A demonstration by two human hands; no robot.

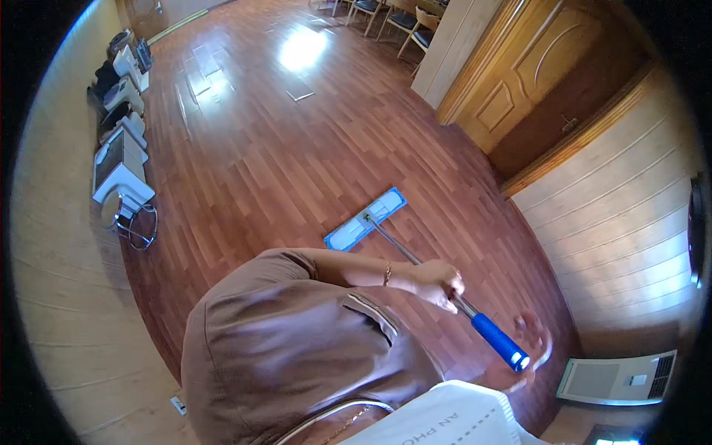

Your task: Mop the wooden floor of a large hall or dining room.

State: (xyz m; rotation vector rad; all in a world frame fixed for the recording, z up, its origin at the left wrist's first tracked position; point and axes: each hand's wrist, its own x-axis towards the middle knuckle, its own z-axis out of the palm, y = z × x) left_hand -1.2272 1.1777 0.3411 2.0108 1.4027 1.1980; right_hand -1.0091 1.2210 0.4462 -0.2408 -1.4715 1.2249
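Note:
A flat mop [344, 238] with a blue-fringed, pale head lies on the wooden floor ahead of me. Its metal pole [397, 243] slants back toward my lower right and ends in a blue grip [498, 341]. My left hand [437, 283], a bracelet at its wrist, is closed round the pole just above that grip. Close by the grip's end is my right hand [535, 343], smeared by motion; its fingers look apart and curved, and I cannot tell whether it touches the grip.
Along the left wall stand a white-framed screen [119, 165], a chrome-framed stool [139, 225] and other equipment. A wooden door [530, 81] is in the right wall. Chairs [404, 21] line the far right. A white panel unit [617, 378] sits low at the near right.

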